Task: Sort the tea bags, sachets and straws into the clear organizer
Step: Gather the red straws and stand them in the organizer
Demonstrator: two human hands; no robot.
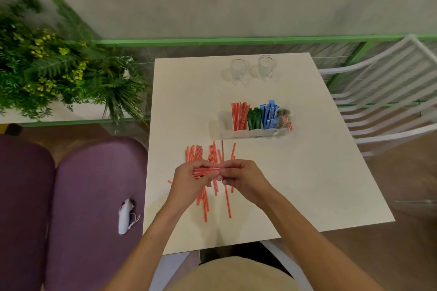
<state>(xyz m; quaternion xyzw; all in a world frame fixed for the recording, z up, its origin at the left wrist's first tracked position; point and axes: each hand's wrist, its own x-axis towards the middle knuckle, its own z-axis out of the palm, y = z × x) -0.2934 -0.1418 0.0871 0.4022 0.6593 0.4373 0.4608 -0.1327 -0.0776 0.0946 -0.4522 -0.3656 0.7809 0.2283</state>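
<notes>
Straws point(214, 169) in a small bundle lay sideways between the two hands. They were thin, round sticks, orange-red with fine white stripes. The left hand point(189, 181) had its fingers curled round one end of the bundle. The right hand point(241, 178) pinched the other end with its fingertips. The two hands almost touched in the middle.

Right under the grip, more loose straws point(205, 205) of the same kind lay in a messy heap on the table point(307, 184). Some poked out past the hands on the far side and some on the near side. The table top was smooth, flat and cream-colored.

Beyond the grip and a bit to its right stood the clear organizer point(250, 133), a see-through plastic box with a white front. In it, from left to right, were standing straws point(240, 116), shiny green sachets point(255, 120), blue sachets point(269, 114) and brownish tea bags point(285, 117) with little red tags. The part at its left end looked bare.

Farther off past the organizer were two clear glasses point(238, 69) with ribbed sides. To the left of the grip, off the table, a small white gadget point(125, 216) with a cord lay on a soft purple seat point(94, 184).
</notes>
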